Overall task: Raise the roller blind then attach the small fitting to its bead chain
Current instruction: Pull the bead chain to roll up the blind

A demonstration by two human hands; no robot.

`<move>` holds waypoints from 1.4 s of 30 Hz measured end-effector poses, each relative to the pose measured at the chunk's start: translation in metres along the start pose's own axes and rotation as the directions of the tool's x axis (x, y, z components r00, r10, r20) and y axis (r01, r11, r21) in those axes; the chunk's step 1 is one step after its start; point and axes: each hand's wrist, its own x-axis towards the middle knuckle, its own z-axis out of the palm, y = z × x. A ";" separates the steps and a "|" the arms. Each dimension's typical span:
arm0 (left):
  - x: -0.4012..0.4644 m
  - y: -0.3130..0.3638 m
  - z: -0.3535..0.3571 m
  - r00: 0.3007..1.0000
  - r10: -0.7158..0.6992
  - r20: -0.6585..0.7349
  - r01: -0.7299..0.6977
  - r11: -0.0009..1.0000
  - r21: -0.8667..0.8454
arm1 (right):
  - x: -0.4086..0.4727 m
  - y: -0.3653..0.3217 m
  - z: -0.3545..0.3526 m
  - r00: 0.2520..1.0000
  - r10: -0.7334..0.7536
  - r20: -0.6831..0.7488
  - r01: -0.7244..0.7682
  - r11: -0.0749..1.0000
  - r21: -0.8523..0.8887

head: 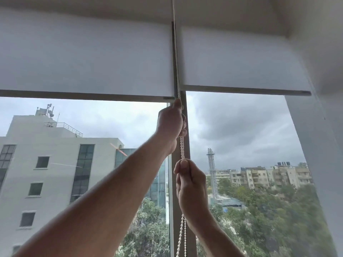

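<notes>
Both grips (171, 123) (191, 184) clasp the bead chain (181, 149).

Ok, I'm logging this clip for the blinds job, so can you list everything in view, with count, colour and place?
Roller blind: two, white, side by side across the top of the window, both partly raised; the right one's bottom edge sits slightly higher.
Bead chain: one, white, hanging down the gap between the blinds, along the mullion.
Window mullion: one, grey, upright at centre.
Office building: one, pale grey, outside on the left.
Tower: one, pale lattice, outside, right of centre.
Trees: many, green, outside, lower right.
Small fitting: none visible.
Left hand: gripping the chain high up.
Right hand: gripping the chain lower down.
</notes>
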 end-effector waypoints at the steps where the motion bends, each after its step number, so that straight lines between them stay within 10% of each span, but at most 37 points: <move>1: 0.002 0.003 0.005 0.999 0.006 -0.048 -0.006 1.000 -0.001 | 0.000 -0.002 0.000 1.000 0.002 0.013 -0.002 1.000 0.004; 9: -0.005 0.016 0.010 0.948 0.266 -0.177 -0.235 0.956 0.177 | 0.032 -0.019 -0.023 0.960 0.207 0.186 -0.231 0.966 0.115; 24: -0.071 -0.061 -0.010 0.933 0.341 -0.113 -0.293 0.904 0.311 | 0.154 -0.111 0.020 0.910 0.391 0.135 -0.414 0.854 0.316; 32: -0.070 -0.068 -0.048 0.965 0.261 -0.007 -0.247 0.923 0.294 | 0.138 -0.097 0.039 0.986 0.113 -0.119 -0.112 0.994 0.015; 42: -0.003 0.040 -0.045 0.973 0.229 0.017 -0.229 0.969 0.093 | 0.092 -0.087 0.038 0.994 -0.090 -0.068 0.083 0.992 -0.095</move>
